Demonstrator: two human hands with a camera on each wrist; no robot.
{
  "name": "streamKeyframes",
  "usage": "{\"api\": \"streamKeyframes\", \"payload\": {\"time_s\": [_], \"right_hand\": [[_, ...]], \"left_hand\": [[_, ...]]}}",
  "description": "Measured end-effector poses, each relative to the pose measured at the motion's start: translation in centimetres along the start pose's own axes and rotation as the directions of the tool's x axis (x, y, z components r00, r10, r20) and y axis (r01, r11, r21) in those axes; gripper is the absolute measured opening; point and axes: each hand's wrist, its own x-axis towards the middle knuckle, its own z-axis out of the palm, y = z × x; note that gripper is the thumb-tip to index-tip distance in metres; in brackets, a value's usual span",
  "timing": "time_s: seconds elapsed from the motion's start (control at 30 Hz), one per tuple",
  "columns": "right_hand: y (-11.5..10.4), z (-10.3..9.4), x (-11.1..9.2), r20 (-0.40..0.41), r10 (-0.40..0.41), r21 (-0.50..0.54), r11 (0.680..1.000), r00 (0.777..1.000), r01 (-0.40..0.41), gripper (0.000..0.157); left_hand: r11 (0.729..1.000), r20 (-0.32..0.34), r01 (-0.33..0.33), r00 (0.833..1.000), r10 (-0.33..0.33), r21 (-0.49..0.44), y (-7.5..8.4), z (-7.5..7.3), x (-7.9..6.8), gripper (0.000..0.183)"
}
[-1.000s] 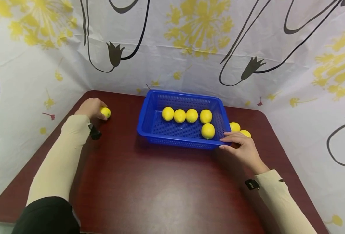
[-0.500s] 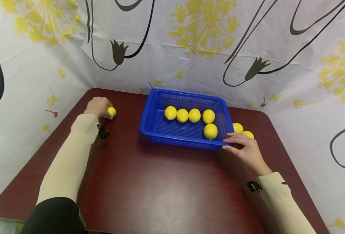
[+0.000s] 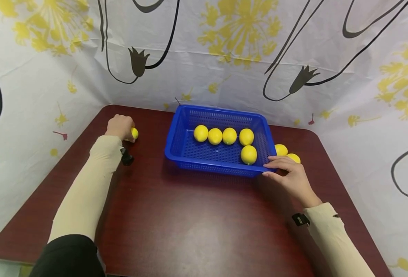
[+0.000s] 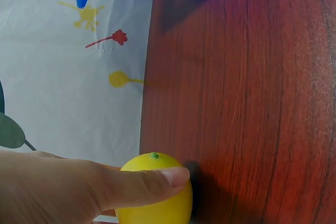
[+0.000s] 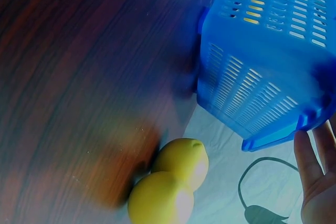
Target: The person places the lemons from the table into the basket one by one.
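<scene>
Five lemons [image 3: 248, 155] lie in one basket [image 3: 210, 163], two beside, one held.

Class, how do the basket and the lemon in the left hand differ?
The basket is blue; the lemon is yellow. The basket is boxy and slotted; the lemon is rounded. The basket is larger than the lemon. Both are held: lemon by left hand, basket by right hand.

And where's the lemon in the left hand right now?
In the head view, that lemon is toward the far left corner of the table, left of the blue basket, with the left hand gripping it.
</scene>
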Motion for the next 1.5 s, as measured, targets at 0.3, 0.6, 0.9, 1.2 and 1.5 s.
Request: {"api": "streamKeyframes", "payload": {"time_s": [0.3,0.6,0.9,1.2,1.5], "right_hand": [[-1.4,-0.3,0.2,-0.004,0.000,0.011,1.000,1.000,0.000,0.031],[-3.6,-0.8,0.3,0.008,0.020,0.025,0.999,1.000,-0.021,0.028],[-3.4,-0.7,0.2,0.008,0.028,0.017,0.999,1.000,-0.029,0.027],[-3.5,-0.6,0.1,0.001,0.027,0.014,1.000,1.000,-0.027,0.027],[-3.4,-0.6,0.1,0.002,0.031,0.009,0.999,1.000,-0.031,0.027]], "left_hand": [[0.997,-0.001,0.019,1.000,-0.019,0.073,0.6,0.5,0.4,0.029],[0.998,0.007,0.015,1.000,-0.015,0.068,0.3,1.4,0.5,0.029],[0.998,0.022,0.018,1.000,-0.019,0.059,0.0,2.1,0.1,0.043],[1.000,0.004,0.004,1.000,-0.004,-0.005,-0.6,2.6,-0.3,0.058],[0.999,-0.016,0.003,1.000,-0.004,-0.043,-0.7,2.8,-0.7,0.052]]}}
